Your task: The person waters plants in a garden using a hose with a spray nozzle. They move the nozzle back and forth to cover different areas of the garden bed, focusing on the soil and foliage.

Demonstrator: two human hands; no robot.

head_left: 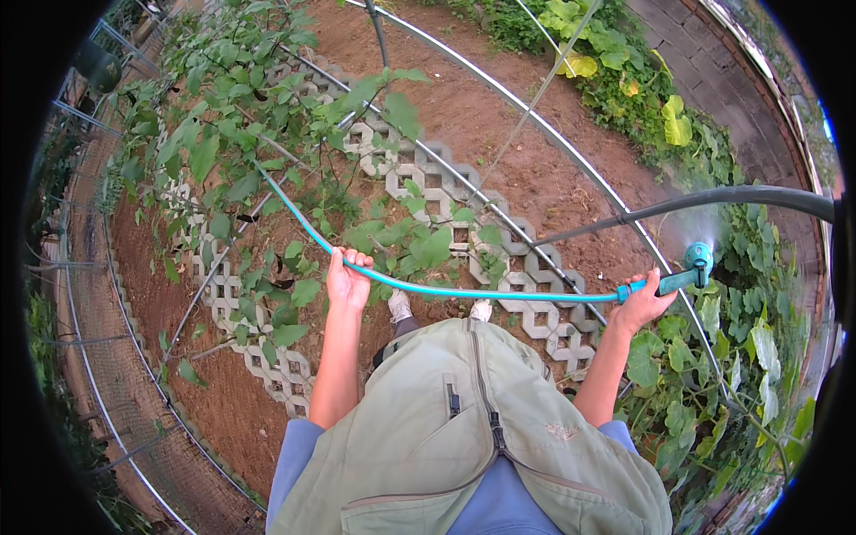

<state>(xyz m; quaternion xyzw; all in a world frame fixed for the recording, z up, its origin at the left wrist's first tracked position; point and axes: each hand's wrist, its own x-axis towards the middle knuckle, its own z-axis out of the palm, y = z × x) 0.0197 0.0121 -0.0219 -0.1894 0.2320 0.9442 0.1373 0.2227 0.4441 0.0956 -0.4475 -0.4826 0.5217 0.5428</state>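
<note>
My left hand [349, 279] is closed around a turquoise garden hose [461, 292], which runs up and left from it into leafy plants. The hose spans across in front of my vest to my right hand [642, 302]. That hand grips the handle of a hose spray nozzle [699, 259]. Its round head points away from me, and a fine water mist [695, 217] comes off it towards the vines at the right.
Leafy plants [221, 154] rise at the left. Metal frame poles [535, 120] and a dark curved tube [729, 195] cross the view. Octagonal concrete pavers [528, 314] lie on reddish soil [562, 167]. Broad-leaved vines [682, 361] grow at the right beside a block wall [729, 80].
</note>
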